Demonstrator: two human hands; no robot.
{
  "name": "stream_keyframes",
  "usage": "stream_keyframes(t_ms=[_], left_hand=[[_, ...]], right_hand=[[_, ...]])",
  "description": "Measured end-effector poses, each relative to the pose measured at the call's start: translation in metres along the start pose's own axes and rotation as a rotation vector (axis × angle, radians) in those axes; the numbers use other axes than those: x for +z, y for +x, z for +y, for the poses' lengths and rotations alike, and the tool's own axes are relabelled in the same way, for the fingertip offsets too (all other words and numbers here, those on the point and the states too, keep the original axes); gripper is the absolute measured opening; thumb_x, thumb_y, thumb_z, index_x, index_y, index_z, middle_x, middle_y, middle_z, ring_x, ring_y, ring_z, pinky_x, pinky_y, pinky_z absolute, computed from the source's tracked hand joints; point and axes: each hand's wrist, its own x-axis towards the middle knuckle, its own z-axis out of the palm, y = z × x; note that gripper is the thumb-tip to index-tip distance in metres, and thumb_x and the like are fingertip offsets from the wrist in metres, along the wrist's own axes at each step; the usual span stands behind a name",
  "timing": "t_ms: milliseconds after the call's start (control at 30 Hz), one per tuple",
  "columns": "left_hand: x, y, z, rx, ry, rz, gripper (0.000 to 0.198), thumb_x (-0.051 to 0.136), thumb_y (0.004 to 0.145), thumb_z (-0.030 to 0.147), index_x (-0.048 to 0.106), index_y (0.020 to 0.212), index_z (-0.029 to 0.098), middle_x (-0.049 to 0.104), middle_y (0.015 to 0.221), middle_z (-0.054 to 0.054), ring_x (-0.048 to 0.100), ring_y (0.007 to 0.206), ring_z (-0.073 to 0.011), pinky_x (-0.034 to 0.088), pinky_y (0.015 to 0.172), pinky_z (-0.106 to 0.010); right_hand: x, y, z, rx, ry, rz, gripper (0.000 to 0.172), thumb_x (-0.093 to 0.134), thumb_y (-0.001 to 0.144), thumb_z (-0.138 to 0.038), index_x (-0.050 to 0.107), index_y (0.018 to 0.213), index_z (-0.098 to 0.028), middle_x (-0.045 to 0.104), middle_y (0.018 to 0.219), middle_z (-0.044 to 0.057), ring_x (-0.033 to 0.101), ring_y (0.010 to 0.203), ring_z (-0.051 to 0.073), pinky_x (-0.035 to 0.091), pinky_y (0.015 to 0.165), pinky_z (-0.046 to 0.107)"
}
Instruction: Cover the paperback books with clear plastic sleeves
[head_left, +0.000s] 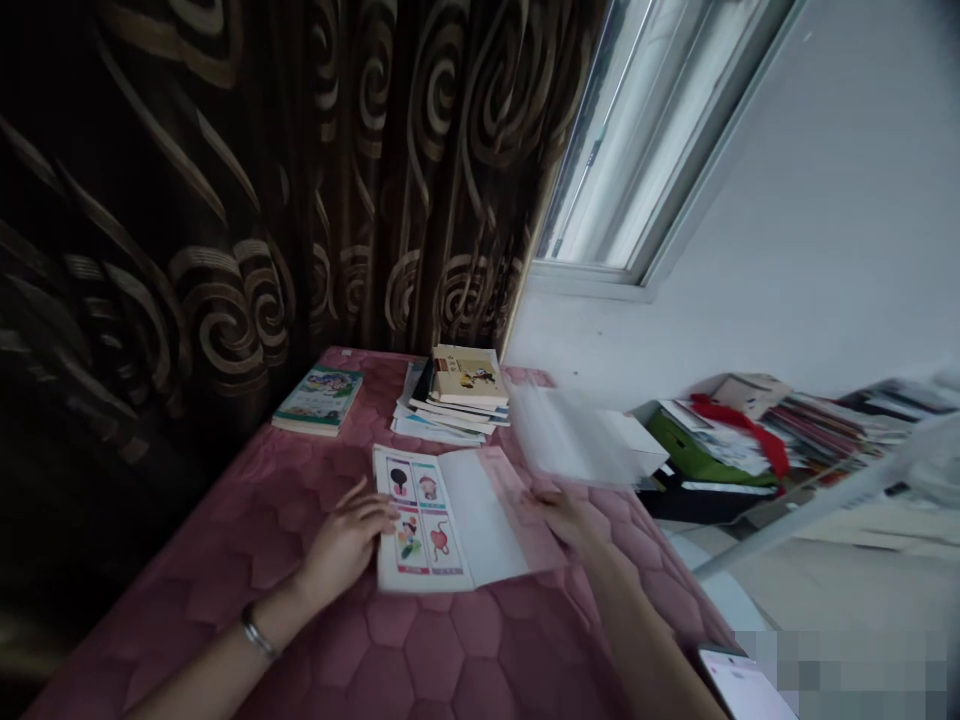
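Observation:
An open picture book (pixel 420 540) lies on the pink quilted bedding (pixel 405 640), its left page showing four small coloured pictures. My left hand (pixel 356 530) rests at the book's left edge, fingers spread, the tips on the page margin. At the right side, my right hand (pixel 559 515) has its fingers bent round the edge of the pinkish right-hand page or cover (pixel 517 520). A whitish sheet or book (pixel 577 435), smeared by motion, is just beyond my right hand; what supports it cannot be made out.
A stack of books (pixel 469 385) stands behind the open book. Left of it lies a green book (pixel 319 398). Beyond the bed's right side is a black box (pixel 705 500) with papers and a green item. A phone-like device (pixel 746 685) sits at lower right.

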Motion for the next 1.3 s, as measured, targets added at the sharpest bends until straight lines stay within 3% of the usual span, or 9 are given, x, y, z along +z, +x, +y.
stream_keyframes(t_ms=[133, 367, 467, 633, 800, 933, 1000, 1133, 1300], left_hand=[[0.013, 0.005, -0.017, -0.262, -0.173, 0.083, 0.029, 0.05, 0.073, -0.001, 0.067, 0.065, 0.021, 0.066, 0.115, -0.004, 0.06, 0.109, -0.0188, 0.049, 0.094, -0.037], [0.027, -0.004, -0.027, -0.553, -0.353, 0.063, 0.019, 0.055, 0.065, 0.008, 0.064, 0.055, 0.021, 0.062, 0.113, -0.006, 0.062, 0.106, -0.0198, 0.05, 0.091, -0.033], [0.025, 0.002, -0.028, -0.696, -0.344, 0.055, 0.018, 0.053, 0.063, 0.01, 0.066, 0.06, 0.022, 0.066, 0.108, -0.004, 0.062, 0.107, -0.0204, 0.049, 0.093, -0.034], [0.025, 0.02, -0.028, -0.926, -0.37, 0.115, 0.01, 0.055, 0.071, 0.025, 0.061, 0.079, 0.021, 0.072, 0.087, -0.005, 0.068, 0.09, -0.0233, 0.052, 0.081, -0.033], [0.033, 0.021, -0.029, -0.97, -0.581, 0.149, 0.031, 0.065, 0.064, 0.031, 0.058, 0.091, 0.017, 0.071, 0.097, -0.011, 0.069, 0.09, -0.0238, 0.053, 0.078, -0.033], [0.037, 0.013, -0.031, -0.939, -0.676, 0.198, 0.046, 0.069, 0.063, 0.036, 0.056, 0.102, 0.015, 0.071, 0.099, -0.012, 0.069, 0.089, -0.0249, 0.053, 0.077, -0.035], [0.039, 0.012, -0.031, -0.898, -0.649, 0.188, 0.044, 0.068, 0.063, 0.036, 0.057, 0.101, 0.016, 0.072, 0.097, -0.011, 0.069, 0.089, -0.0255, 0.053, 0.077, -0.036], [0.043, 0.014, -0.028, -0.854, -0.577, 0.187, 0.038, 0.066, 0.065, 0.034, 0.059, 0.099, 0.018, 0.074, 0.095, -0.009, 0.069, 0.091, -0.0246, 0.052, 0.079, -0.035], [0.045, 0.018, -0.021, -0.856, -0.625, 0.182, 0.033, 0.064, 0.066, 0.029, 0.058, 0.097, 0.019, 0.074, 0.091, -0.007, 0.07, 0.082, -0.0215, 0.053, 0.073, -0.031]], right_hand=[[-0.002, -0.016, 0.017, 0.025, -0.025, -0.028, 0.039, 0.054, 0.077, -0.039, 0.047, 0.044, -0.02, 0.043, 0.044, -0.001, 0.046, 0.05, 0.014, 0.03, 0.047, 0.025], [0.008, -0.008, 0.046, -0.001, 0.023, -0.121, 0.038, 0.056, 0.072, -0.042, 0.039, 0.044, -0.023, 0.034, 0.043, -0.003, 0.038, 0.045, 0.013, 0.023, 0.045, 0.028], [0.012, -0.006, 0.049, 0.001, 0.036, -0.107, 0.038, 0.058, 0.07, -0.04, 0.038, 0.043, -0.023, 0.032, 0.043, -0.004, 0.037, 0.044, 0.012, 0.022, 0.044, 0.027], [0.011, -0.007, 0.046, 0.039, 0.081, -0.122, 0.036, 0.06, 0.069, -0.041, 0.041, 0.045, -0.021, 0.033, 0.041, -0.005, 0.036, 0.041, 0.01, 0.022, 0.04, 0.024], [0.001, -0.015, 0.037, 0.028, 0.139, -0.123, 0.033, 0.062, 0.068, -0.044, 0.048, 0.05, -0.02, 0.043, 0.044, -0.004, 0.045, 0.047, 0.013, 0.032, 0.042, 0.024], [-0.004, -0.022, 0.028, 0.007, 0.377, -0.18, 0.027, 0.059, 0.07, -0.045, 0.066, 0.072, -0.019, 0.07, 0.077, 0.006, 0.065, 0.078, 0.024, 0.051, 0.067, 0.032], [-0.004, -0.024, 0.025, 0.051, 0.493, -0.185, 0.028, 0.058, 0.072, -0.043, 0.069, 0.085, -0.02, 0.072, 0.092, 0.009, 0.066, 0.089, 0.027, 0.053, 0.075, 0.036], [-0.004, -0.026, 0.02, 0.089, 0.508, -0.185, 0.036, 0.051, 0.079, -0.046, 0.07, 0.099, -0.022, 0.073, 0.097, 0.012, 0.068, 0.09, 0.031, 0.055, 0.077, 0.041], [0.002, -0.033, -0.005, -0.081, 0.434, -0.056, 0.062, 0.021, 0.094, -0.052, 0.068, 0.11, -0.015, 0.074, 0.096, 0.014, 0.069, 0.093, 0.028, 0.056, 0.077, 0.038]])
